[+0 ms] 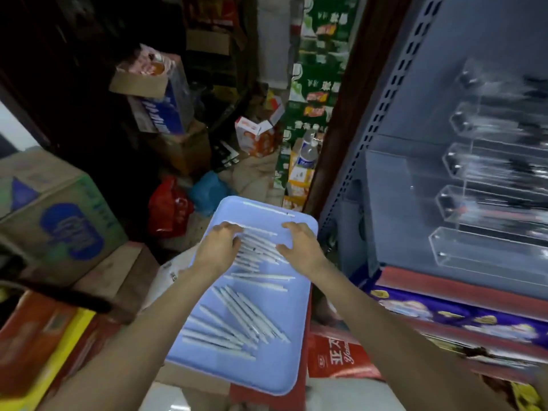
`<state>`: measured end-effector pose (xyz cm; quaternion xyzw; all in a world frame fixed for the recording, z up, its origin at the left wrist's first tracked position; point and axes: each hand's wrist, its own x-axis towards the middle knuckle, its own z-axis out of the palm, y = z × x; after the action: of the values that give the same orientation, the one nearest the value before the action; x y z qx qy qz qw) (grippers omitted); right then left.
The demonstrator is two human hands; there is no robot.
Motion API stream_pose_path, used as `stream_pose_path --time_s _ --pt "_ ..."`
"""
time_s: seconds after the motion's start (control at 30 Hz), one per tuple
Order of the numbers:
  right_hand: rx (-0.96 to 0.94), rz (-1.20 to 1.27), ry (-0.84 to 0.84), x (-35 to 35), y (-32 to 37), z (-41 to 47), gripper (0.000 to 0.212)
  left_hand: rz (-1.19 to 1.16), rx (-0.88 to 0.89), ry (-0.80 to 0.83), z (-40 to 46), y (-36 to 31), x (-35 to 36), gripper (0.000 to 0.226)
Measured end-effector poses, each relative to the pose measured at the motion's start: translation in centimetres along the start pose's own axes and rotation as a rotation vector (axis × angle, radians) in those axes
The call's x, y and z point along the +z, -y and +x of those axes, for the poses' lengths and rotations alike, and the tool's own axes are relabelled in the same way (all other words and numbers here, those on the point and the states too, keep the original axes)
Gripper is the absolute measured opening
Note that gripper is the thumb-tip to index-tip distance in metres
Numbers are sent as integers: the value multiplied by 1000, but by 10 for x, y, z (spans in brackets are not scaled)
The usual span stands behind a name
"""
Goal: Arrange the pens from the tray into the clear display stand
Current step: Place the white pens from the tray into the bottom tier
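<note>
A light blue tray (275, 369) lies in front of me with several white pens (237, 321) scattered across it. Both hands hover over a bunch of pens (261, 247) near the tray's far end. My left hand (221, 244) rests on the left ends of that bunch, fingers curved over them. My right hand (299, 244) is at the bunch's right side with fingers spread and bent. The frame does not show whether either hand grips a pen. The clear display stand (486, 209), with stepped compartments, sits on the grey shelf at the right.
The tray rests on stacked boxes, with a red carton (338, 357) just right of it. Cardboard boxes (56, 215) stand at the left. Bags, cartons and bottles crowd the floor beyond the tray. A grey metal shelf upright (382, 123) stands between tray and stand.
</note>
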<state>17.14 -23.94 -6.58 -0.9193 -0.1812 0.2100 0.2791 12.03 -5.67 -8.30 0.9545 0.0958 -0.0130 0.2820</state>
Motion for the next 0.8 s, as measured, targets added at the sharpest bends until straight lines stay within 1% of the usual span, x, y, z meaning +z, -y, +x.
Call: stream_pose_path --time_s 0.13,0.2,0.27,0.47,0.57,0.67,0.73,0.8 --pt "65 -83 47 15 -11 41 79 157 34 185 26 34 25 50" --pt "74 -125 83 18 -15 59 83 241 72 224 35 48 34 53" --pt "69 -163 103 20 -17 74 82 299 91 240 42 56 38 53" --pt "75 -289 37 25 -15 94 63 280 115 176 55 63 39 46" --pt "63 -272 64 29 -16 97 53 233 114 169 61 65 40 45" --pt "0 -256 99 31 -13 99 43 115 103 96 62 63 41 42" --pt "-27 -245 124 32 -8 98 38 -9 45 36 62 61 41 38" --pt "-53 -307 156 33 -4 98 29 -85 -2 -12 61 60 41 35"
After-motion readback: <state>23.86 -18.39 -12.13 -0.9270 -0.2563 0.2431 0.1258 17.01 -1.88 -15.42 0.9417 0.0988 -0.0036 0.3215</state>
